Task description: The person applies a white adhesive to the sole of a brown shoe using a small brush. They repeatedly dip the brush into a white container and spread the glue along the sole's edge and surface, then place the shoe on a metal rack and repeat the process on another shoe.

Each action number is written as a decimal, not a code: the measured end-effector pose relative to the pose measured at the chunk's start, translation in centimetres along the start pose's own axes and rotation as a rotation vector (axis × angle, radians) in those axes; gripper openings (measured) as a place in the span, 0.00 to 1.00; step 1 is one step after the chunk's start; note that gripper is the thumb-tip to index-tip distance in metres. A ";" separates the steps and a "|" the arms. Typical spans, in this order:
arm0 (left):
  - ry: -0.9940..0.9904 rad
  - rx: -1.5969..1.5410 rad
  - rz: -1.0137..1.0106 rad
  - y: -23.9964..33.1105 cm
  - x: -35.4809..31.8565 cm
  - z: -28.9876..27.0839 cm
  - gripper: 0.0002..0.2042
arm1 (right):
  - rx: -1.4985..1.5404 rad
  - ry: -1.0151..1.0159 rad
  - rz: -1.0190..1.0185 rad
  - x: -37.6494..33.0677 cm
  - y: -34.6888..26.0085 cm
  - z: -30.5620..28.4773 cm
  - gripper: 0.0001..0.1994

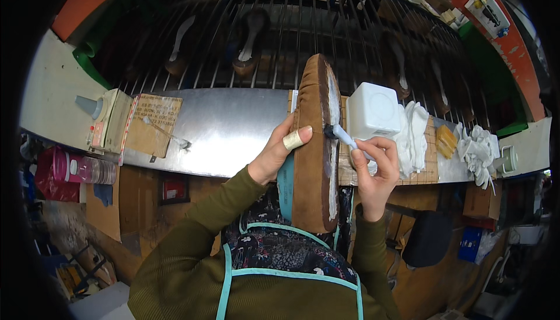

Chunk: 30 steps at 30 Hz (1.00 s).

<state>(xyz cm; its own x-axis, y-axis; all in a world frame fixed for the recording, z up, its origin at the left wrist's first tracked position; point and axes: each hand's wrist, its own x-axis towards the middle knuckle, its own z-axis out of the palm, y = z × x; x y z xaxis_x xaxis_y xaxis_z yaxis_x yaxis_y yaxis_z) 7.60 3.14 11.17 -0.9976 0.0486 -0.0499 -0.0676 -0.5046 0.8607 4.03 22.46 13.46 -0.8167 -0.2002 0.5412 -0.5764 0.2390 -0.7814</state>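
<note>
A brown suede-like shoe point(311, 174) on a teal last point(286, 189) is held upright on its edge before me, toe pointing away. My left hand point(273, 155) is closed around its left side, the thumb wrapped in pale tape. A whitish coating point(332, 98) runs along the sole side, facing right. Between the closed fingers of my right hand point(376, 174) is a brush point(345, 137) with a pale blue handle. Its dark head touches the middle of the coated sole side. The far sides of the left fingers are hidden by the shoe.
Beyond the metal bench point(216, 127) runs a rack of dark bars point(291, 34) bearing several shoes. A white container point(373, 110), white gloves point(413, 139) and a yellow block point(447, 141) stand to the right. A cardboard piece point(153, 116) with a small brush point(182, 143) lies left.
</note>
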 end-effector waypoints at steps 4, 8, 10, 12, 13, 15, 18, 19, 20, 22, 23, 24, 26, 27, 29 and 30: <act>-0.030 -0.044 0.001 0.5 0.6 -0.4 0.36 | 0.065 -0.126 0.047 -0.2 0.5 -1.3 0.07; -0.027 -0.065 0.014 0.7 1.3 -0.7 0.36 | 0.127 -0.186 0.085 -1.0 0.7 -2.1 0.07; 0.003 -0.035 0.032 1.0 1.7 -0.8 0.35 | 0.144 -0.202 0.104 -1.6 0.7 -2.3 0.07; 0.017 -0.015 0.037 1.2 2.2 -1.1 0.35 | 0.153 -0.200 0.136 -2.3 0.6 -2.4 0.07; 0.030 -0.008 0.044 1.3 2.5 -1.1 0.34 | 0.158 -0.195 0.126 -2.5 0.6 -2.5 0.07; 0.033 0.002 0.022 1.5 3.0 -1.2 0.32 | 0.165 -0.192 0.112 -2.9 0.7 -2.8 0.07; 0.038 -0.010 0.000 1.6 3.7 -1.5 0.28 | 0.162 -0.185 0.119 -3.1 0.6 -3.1 0.07; 0.033 -0.014 -0.003 1.5 4.0 -1.8 0.28 | 0.153 -0.183 0.098 -3.3 0.8 -3.2 0.07; 0.021 -0.012 -0.002 1.6 4.3 -1.7 0.27 | 0.149 -0.178 0.092 -3.3 0.7 -3.4 0.07; 0.052 -0.022 -0.022 1.7 4.4 -1.3 0.29 | 0.141 -0.169 0.077 -3.4 0.6 -3.6 0.08; 0.056 -0.024 -0.035 1.8 4.6 -1.2 0.30 | 0.137 -0.160 0.071 -3.3 0.5 -3.7 0.08; 0.060 -0.027 -0.048 1.8 4.7 -1.1 0.32 | 0.134 -0.151 0.065 -3.3 0.4 -3.7 0.08; 0.062 -0.031 -0.059 1.8 5.0 -1.0 0.33 | 0.127 -0.138 0.049 -3.1 0.2 -3.8 0.08; 0.061 -0.033 -0.063 1.7 5.1 -1.0 0.33 | 0.124 -0.133 0.039 -2.9 0.2 -3.9 0.08; 0.059 -0.065 -0.098 1.8 5.2 -0.9 0.34 | 0.119 -0.127 0.016 -2.6 0.2 -3.9 0.08; 0.057 -0.081 -0.114 1.9 5.3 -0.8 0.34 | 0.118 -0.126 0.003 -2.4 0.2 -3.9 0.08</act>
<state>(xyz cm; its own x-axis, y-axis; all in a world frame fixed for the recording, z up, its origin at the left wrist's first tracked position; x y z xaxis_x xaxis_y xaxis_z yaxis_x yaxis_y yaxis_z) 2.16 1.74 12.08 -0.9824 0.0616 -0.1763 -0.1798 -0.5664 0.8043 5.80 26.73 13.18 -0.8042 -0.3193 0.5013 -0.5608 0.1283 -0.8180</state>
